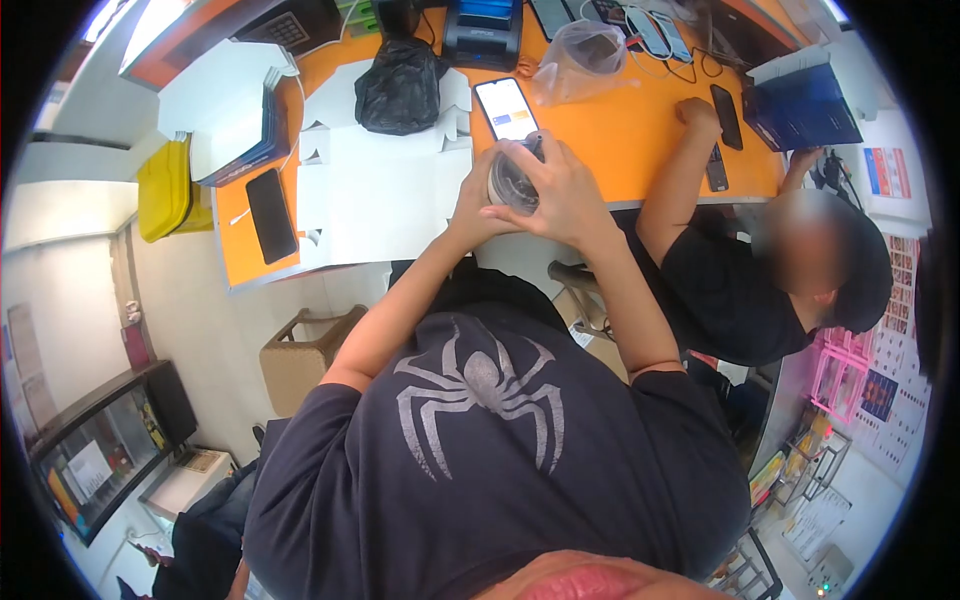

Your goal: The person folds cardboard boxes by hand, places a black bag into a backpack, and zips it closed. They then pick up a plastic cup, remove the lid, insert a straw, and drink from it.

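Observation:
Both hands hold a round container (pixel 511 184) with a clear or dark top, just over the table's front edge. My left hand (pixel 474 203) is wrapped round its left side. Across the top and right side lie the thumb and fingers of my right hand (pixel 562 190), closed on it. What is inside cannot be made out. Directly beyond the hands is a phone (pixel 505 108) with a lit screen. An unfolded white cardboard sheet (pixel 370 205) lies flat to the left, and a black plastic bag (pixel 400 88) rests on its far part.
A dark phone (pixel 271 215) lies at the orange table's left end, near a stack of white and blue boxes (pixel 235 115). At the back are a black device (pixel 482 35) and a clear plastic bag (pixel 582 62). A co-worker (pixel 740 270) sits at right, by a blue box (pixel 803 108).

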Tool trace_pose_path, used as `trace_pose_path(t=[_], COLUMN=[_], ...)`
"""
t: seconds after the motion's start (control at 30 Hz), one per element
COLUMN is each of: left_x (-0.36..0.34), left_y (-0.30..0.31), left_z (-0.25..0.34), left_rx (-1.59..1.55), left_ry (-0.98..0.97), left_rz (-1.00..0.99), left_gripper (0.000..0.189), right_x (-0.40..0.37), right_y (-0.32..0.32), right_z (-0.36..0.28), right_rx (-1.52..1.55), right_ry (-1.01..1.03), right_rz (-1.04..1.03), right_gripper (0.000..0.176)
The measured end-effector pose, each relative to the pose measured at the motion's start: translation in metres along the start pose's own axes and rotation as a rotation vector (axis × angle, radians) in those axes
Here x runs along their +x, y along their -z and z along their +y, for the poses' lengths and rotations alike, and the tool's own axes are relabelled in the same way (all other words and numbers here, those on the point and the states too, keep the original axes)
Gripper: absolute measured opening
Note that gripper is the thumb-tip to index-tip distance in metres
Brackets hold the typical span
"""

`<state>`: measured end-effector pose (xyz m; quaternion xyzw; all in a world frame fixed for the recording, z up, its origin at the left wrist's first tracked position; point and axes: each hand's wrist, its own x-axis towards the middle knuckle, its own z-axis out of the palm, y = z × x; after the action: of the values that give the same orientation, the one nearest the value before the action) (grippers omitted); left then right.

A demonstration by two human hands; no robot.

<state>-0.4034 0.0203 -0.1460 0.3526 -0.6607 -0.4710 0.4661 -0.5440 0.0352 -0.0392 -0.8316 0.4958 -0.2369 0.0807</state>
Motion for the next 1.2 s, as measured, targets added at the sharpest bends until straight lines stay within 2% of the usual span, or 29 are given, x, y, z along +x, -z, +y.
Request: trace_pose_path(t=[0.4,0.7,0.8,1.1,1.2], left_x=[0.000,0.001,0.002,0.002,0.001], left_y=[0.000,-0.001,-0.001,0.001,0.004], left_z=[0.002,0.001,-0.002,0.008,0.017], left_rx=[0.024,-0.029,-0.005,0.013,-0.001], left_ry=[0.003,-0.003,-0.028,-0.021,-0.056], left_rz=[0.015,0.031,0.028,0.018,0.013], left_gripper=[0.100,0.099,0.098,0.094,0.093], right_x=[0.001,-0.001,0.001,0.001,0.006], right_y=[0.006,-0.004,0.004,0.004,0.016], right_z=[-0.005,0.004,-0.003,-0.002,0.008], right_rx=[-0.013,-0.028,-0.023,-0.026,0.482], right_ry=[-0.024,0.033,-0.010,0.011,-0.052], right_rz=[-0.043,0.034,-0.025,-0.013,0.055], right_gripper=[0.073,0.074,0.072,0.067,0.059])
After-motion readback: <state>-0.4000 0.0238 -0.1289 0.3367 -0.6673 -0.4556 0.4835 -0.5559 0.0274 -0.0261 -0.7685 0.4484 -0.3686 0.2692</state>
